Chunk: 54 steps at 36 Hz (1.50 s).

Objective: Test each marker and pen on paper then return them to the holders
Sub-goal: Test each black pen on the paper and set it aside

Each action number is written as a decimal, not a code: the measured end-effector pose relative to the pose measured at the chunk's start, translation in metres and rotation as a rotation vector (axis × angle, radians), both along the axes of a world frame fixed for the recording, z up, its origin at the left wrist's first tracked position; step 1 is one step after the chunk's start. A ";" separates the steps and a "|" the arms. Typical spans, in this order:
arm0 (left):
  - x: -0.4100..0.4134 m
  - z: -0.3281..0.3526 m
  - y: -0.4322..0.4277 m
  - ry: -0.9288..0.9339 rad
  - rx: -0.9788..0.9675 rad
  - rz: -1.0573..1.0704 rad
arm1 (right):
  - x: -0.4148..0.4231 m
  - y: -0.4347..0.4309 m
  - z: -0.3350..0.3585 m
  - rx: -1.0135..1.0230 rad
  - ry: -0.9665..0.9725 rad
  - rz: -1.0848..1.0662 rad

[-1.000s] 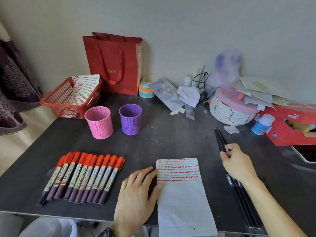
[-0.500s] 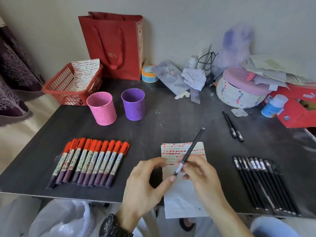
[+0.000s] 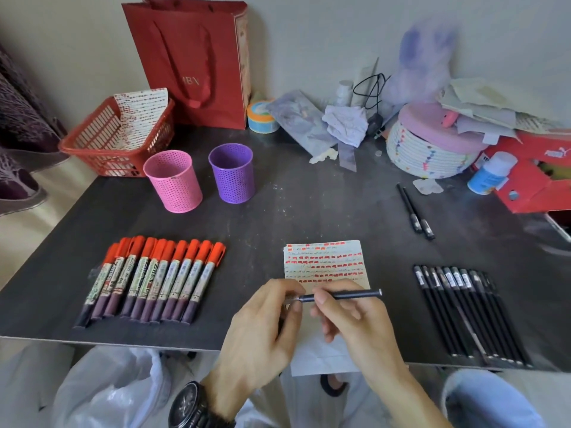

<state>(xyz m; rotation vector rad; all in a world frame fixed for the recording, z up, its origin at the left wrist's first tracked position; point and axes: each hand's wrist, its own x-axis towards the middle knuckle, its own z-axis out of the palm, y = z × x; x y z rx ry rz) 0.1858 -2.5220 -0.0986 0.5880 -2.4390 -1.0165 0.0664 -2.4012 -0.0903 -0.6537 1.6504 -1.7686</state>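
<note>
A black pen (image 3: 341, 295) is held level above the marked paper (image 3: 327, 265), at 6 o'clock on the table (image 3: 309, 208): pinched by the right hand (image 3: 355, 319), its tip end gripped by the left hand (image 3: 262, 332).

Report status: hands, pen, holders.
Both hands on one black pen above the paper: left hand at its cap end, right hand on the barrel. Pink holder and purple holder unobstructed.

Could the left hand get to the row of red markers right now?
Probably, but not freely: the left hand is pinching one end of the black pen with the right hand. The red markers lie uncovered just beside it, nothing between.
</note>
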 end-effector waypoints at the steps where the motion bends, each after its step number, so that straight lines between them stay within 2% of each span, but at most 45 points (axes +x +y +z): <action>1: 0.000 0.001 0.003 -0.008 0.004 -0.024 | 0.003 0.001 0.000 -0.010 0.008 0.010; 7: 0.002 0.002 0.015 -0.078 -0.025 -0.066 | 0.009 0.007 -0.004 0.001 0.038 0.033; 14: 0.005 0.006 0.011 -0.084 0.275 -0.144 | 0.006 0.013 -0.001 -0.008 -0.006 0.067; 19: 0.005 0.010 0.007 -0.076 0.363 -0.193 | 0.004 0.013 0.005 -0.026 0.038 0.093; 25: 0.006 0.005 0.000 -0.040 0.455 -0.119 | -0.003 0.012 0.013 -0.012 0.127 0.154; 29: 0.007 0.000 -0.008 -0.099 0.366 -0.106 | -0.011 0.005 0.013 -0.001 0.098 0.132; 33: 0.008 -0.003 -0.021 -0.103 0.363 -0.051 | -0.031 -0.001 0.014 -0.043 -0.061 -0.094; 35: 0.008 -0.004 -0.028 -0.068 0.282 0.048 | -0.041 -0.005 0.014 -0.046 -0.090 -0.160; 40: -0.003 -0.010 -0.037 -0.048 0.083 0.176 | -0.052 -0.025 0.012 0.065 0.031 -0.176; 46: -0.015 -0.030 -0.037 -0.126 -0.135 0.077 | -0.050 -0.049 0.000 0.173 0.129 -0.153; 50: -0.016 -0.031 -0.038 -0.158 -0.136 0.058 | -0.047 -0.054 -0.013 0.186 0.118 -0.129; 54: -0.018 -0.031 -0.039 -0.154 -0.126 0.062 | -0.044 -0.052 -0.027 0.191 0.272 -0.169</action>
